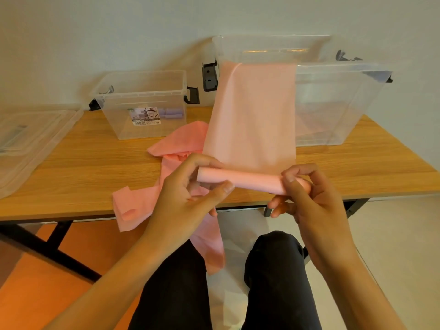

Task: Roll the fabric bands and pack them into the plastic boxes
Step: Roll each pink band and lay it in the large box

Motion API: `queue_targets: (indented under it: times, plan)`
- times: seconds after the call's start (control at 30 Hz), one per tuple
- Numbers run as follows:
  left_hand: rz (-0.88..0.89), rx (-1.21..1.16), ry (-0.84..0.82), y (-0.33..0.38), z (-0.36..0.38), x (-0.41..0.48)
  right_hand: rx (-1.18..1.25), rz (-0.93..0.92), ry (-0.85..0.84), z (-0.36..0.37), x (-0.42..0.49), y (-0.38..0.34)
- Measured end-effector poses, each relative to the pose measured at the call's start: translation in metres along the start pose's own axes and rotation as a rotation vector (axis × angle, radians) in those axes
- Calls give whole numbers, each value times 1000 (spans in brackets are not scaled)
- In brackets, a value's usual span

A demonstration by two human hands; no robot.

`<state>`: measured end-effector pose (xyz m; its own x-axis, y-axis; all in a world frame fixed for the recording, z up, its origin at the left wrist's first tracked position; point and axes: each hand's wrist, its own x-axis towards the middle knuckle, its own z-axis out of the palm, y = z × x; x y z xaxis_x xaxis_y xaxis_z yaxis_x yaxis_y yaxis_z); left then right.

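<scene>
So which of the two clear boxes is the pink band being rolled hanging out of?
The larger box on the right: the band drapes over its front rim. The smaller labelled box stands apart to its left.

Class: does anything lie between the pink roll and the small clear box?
Loose crumpled pink fabric lies on the table between the rolled pink fabric band and the small clear plastic box, whose top is open.

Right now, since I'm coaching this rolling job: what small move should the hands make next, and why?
Probably turn the pink roll one more wrap toward the large clear box. The left hand and right hand grip its ends, yet a long flat stretch of the band hangs unrolled from the box's rim, so it isn't ready to pack.
</scene>
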<state>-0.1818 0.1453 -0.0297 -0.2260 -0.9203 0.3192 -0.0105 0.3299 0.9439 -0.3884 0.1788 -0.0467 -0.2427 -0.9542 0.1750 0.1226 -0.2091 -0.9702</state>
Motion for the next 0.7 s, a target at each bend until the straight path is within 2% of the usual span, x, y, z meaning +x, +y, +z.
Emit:
queue_targets:
  times: [0.1,0.33,0.7]
  plan:
    - [23,7,-35,0,0,2,-84,-59,18,1,3,-5]
    - [21,45,64,-4,-1,4,-63,-23,-57,-11,2,-11]
    - [19,51,15,1,3,8,-130,-65,-19,-10,7,-7]
